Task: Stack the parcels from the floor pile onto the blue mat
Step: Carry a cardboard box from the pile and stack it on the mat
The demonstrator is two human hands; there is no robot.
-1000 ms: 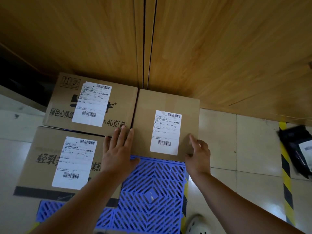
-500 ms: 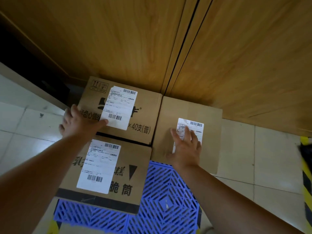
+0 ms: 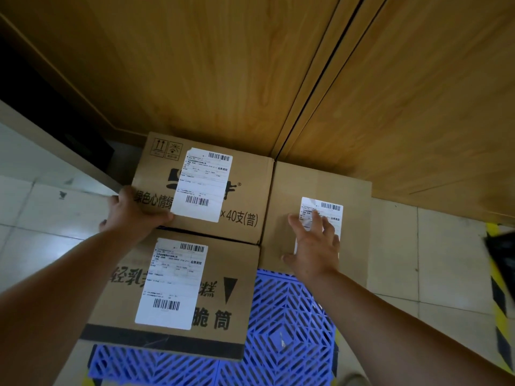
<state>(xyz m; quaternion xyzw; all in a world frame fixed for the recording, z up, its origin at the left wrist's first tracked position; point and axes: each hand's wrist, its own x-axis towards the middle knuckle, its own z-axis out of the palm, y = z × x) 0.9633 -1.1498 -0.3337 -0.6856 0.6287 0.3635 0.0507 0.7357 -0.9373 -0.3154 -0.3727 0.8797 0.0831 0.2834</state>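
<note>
Three cardboard parcels with white shipping labels lie on the blue mat (image 3: 281, 324) against a wooden wall. The far left parcel (image 3: 239, 176) has my left hand (image 3: 131, 213) gripping its near-left corner, thumb on top. The plain right parcel (image 3: 320, 185) lies beside it, touching. My right hand (image 3: 315, 243) rests flat on that parcel's top, fingers spread over its label. The near left parcel (image 3: 223, 302) with black printed characters sits in front, partly under my left forearm.
The wooden panel wall (image 3: 223, 65) stands right behind the parcels. A pale tiled floor (image 3: 418, 260) surrounds the mat. Yellow-black hazard tape (image 3: 498, 299) runs along the right edge, with a dark bag (image 3: 503, 252) over it. A shoe tip (image 3: 354, 380) shows at the bottom.
My left hand left the middle of the stack for the far left parcel's corner. My right hand slid from the right parcel's edge onto its label. The view shifted left.
</note>
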